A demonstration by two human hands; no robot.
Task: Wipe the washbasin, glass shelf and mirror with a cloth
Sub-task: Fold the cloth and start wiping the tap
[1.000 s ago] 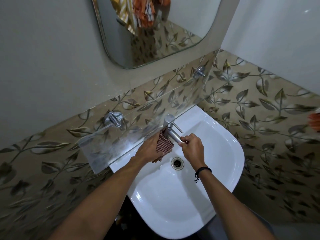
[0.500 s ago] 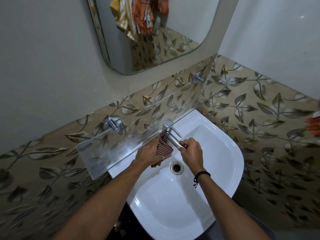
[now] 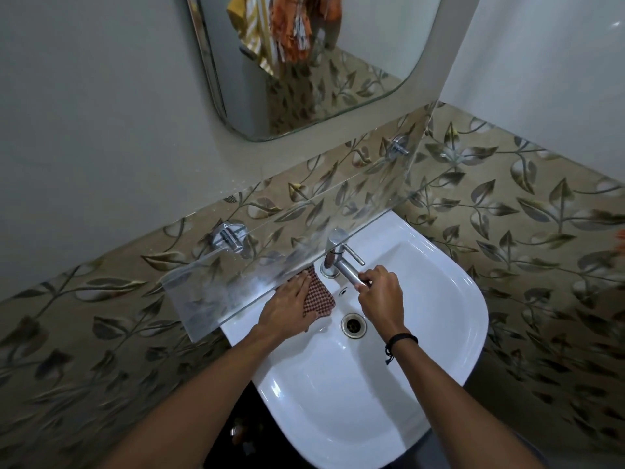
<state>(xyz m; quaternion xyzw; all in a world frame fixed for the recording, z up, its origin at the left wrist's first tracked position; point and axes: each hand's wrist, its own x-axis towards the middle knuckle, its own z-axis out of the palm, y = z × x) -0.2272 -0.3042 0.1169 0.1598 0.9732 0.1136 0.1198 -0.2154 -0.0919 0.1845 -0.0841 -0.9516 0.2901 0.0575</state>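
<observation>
By my reading the washbasin step is in hand. The left hand (image 3: 287, 308) lies flat, fingers straight, pressing the cloth (image 3: 319, 297) onto the far ledge of the washbasin (image 3: 468, 299), just left of the tap (image 3: 343, 267). Its fingertips are tucked beneath the near edge of the glass shelf (image 3: 233, 296). The right hand (image 3: 382, 297) is curled round the end of the tap's spout, seemingly steadying or turning it. The cloth is a small, soft piece in a red-and-white check, partly hidden under the hand. The basin is glossy white ceramic, rounded at the near end, with a ringed metal drain (image 3: 353, 324) in the bowl. The tap is brushed steel, cylindrical, with a thin side lever. The shelf is a clear rectangular pane, smeared and cloudy at its left end. The mirror (image 3: 321, 96), round-cornered, hangs on the far wall. Next the cloth probably needs working round the tap's base, a tight spot under the shelf, before bowl, shelf and mirror.
</observation>
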